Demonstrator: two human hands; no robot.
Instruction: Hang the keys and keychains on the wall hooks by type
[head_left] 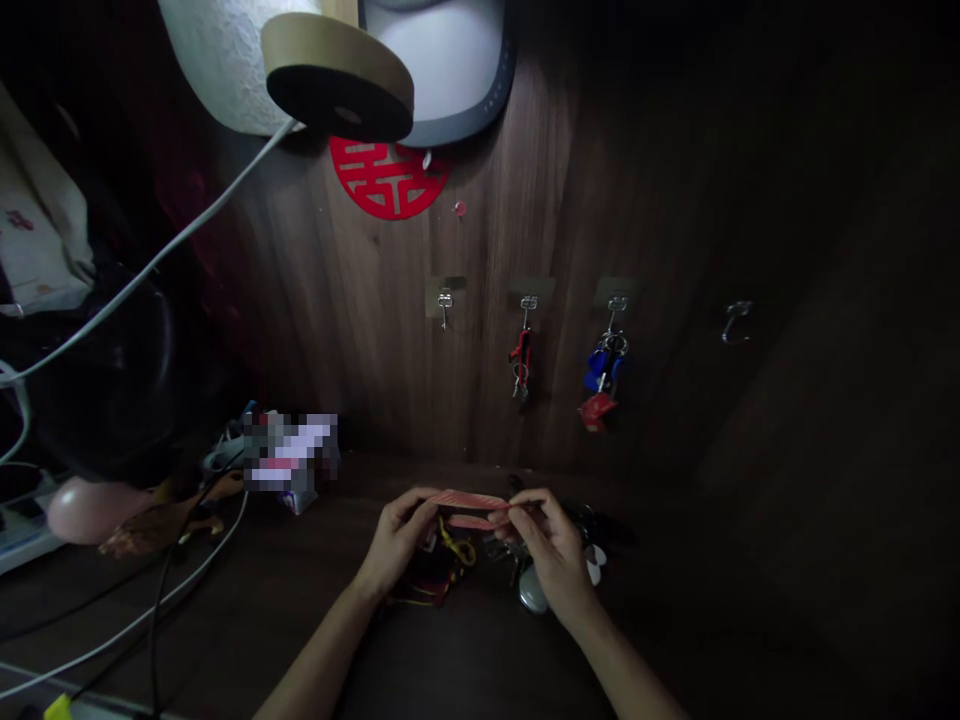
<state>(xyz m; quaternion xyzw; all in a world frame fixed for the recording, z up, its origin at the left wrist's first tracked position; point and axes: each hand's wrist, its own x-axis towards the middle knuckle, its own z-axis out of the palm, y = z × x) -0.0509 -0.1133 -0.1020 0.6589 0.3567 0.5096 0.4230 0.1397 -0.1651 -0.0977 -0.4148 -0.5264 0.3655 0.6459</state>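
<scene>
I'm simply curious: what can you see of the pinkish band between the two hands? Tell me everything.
The pinkish band shows lighter streaks and looks like thin fabric, though dimness leaves that uncertain. Two roughly level strands show, one above the other. The left hand and right hand hold its ends over the tabletop.

Room btwn forearms, pink band blks fwd.

Left forearm: bare, slanting up and right from the bottom edge.
Right forearm: bare, slanting up and left.
Left hand: thumb set against bent fingers in a pinch.
Right hand: thumb pinched to index finger, knuckles bent.
Spacing: hands level, near each other but apart, both turned inward.
</scene>
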